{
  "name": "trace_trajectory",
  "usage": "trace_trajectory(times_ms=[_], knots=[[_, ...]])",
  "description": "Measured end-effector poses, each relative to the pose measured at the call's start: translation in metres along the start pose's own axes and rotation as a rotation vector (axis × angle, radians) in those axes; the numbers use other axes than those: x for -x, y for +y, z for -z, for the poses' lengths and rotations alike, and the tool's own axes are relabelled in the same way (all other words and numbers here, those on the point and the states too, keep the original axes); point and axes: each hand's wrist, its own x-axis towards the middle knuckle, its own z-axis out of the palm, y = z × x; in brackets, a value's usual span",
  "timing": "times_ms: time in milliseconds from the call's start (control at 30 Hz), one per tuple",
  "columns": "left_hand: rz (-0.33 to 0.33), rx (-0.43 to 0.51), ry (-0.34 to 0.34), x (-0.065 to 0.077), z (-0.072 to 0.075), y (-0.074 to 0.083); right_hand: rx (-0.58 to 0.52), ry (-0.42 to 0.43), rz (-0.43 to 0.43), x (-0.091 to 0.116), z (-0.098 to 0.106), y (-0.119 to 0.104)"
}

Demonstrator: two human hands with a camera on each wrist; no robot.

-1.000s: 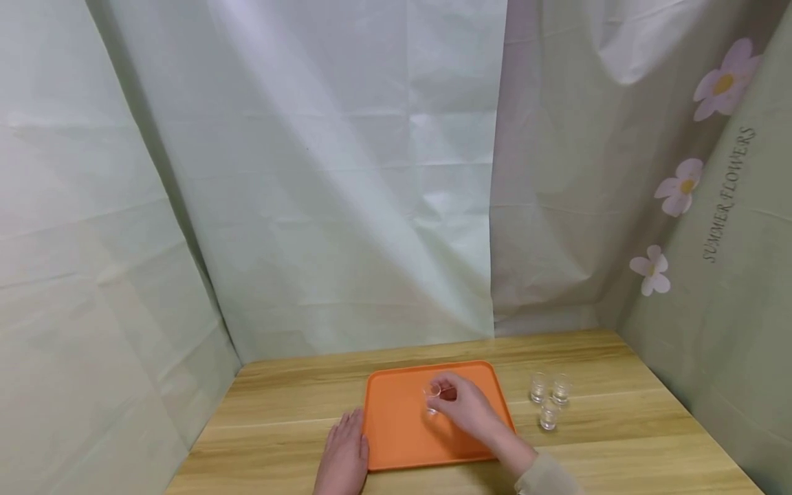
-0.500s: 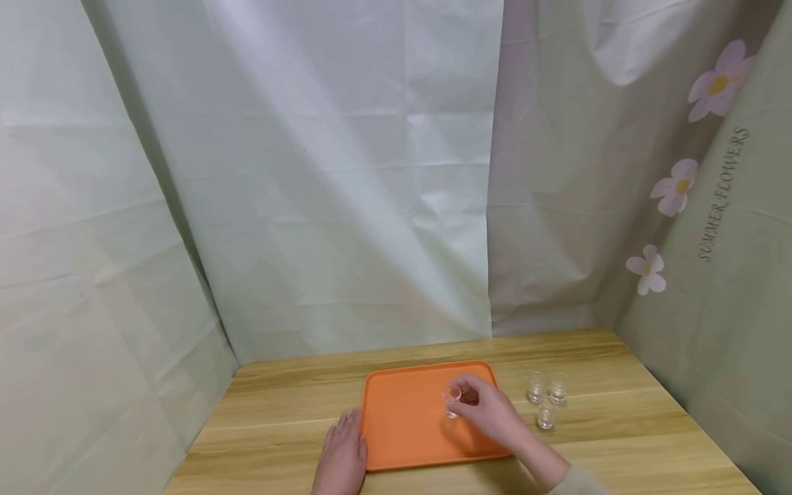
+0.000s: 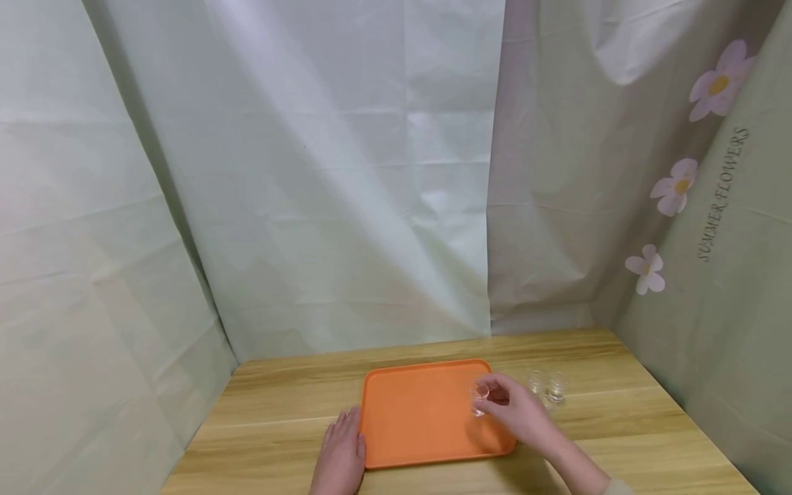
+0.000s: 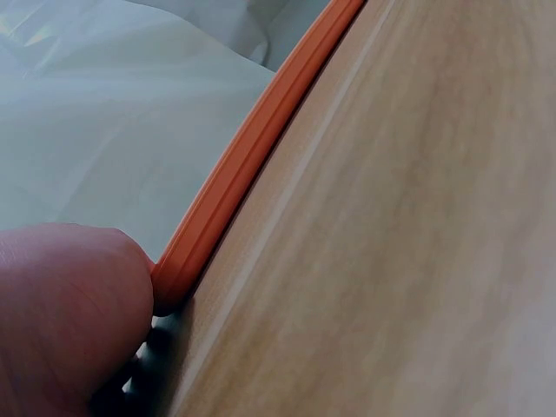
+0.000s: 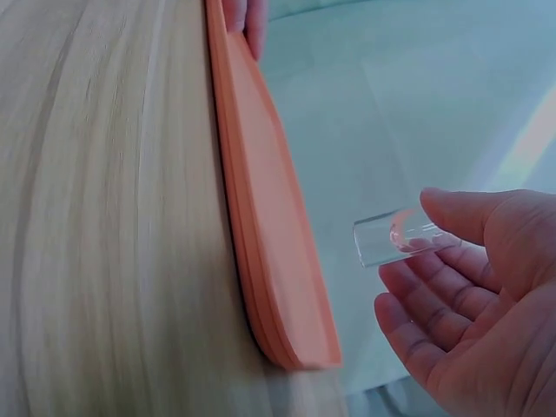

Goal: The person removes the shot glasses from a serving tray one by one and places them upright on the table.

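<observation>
My right hand [image 3: 520, 416] pinches a small clear shot glass [image 3: 477, 405] over the right part of an orange tray [image 3: 411, 412]. In the right wrist view the thumb and fingers hold that glass [image 5: 375, 241] near one end, with a gap between it and the tray [image 5: 276, 252]. My left hand [image 3: 340, 454] lies flat at the tray's left edge with its fingers straight. The left wrist view shows the thumb [image 4: 74, 304] right at the tray's rim [image 4: 248, 156].
Right of the tray stand more shot glasses: one at the back left [image 3: 535, 380], one at the back right [image 3: 557, 388], and a third mostly hidden by my right hand. Pale curtains [image 3: 340, 206] hang behind and beside the wooden table [image 3: 278, 412].
My right hand has carried the shot glass rightward, from the tray's middle to its right side, and now covers part of the standing glasses. The left hand stays in place.
</observation>
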Motion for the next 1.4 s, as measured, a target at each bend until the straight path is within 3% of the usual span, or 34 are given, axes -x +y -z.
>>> trace_trajectory(times_ms=[200, 567, 1133, 1400], knots=[[-0.012, -0.020, 0.050, 0.000, -0.005, -0.002, -0.027, 0.028, -0.018, 0.009, 0.019, 0.002], [0.050, -0.005, -0.078, -0.003, 0.008, 0.005, 0.020, 0.059, -0.059, 0.026, 0.053, 0.003], [0.067, -0.005, -0.104, -0.005, 0.009, 0.005, 0.141, 0.141, -0.063, 0.049, 0.097, 0.015], [0.046, 0.006, -0.060, -0.002, 0.005, 0.005, 0.182, 0.169, -0.073, 0.058, 0.115, 0.025]])
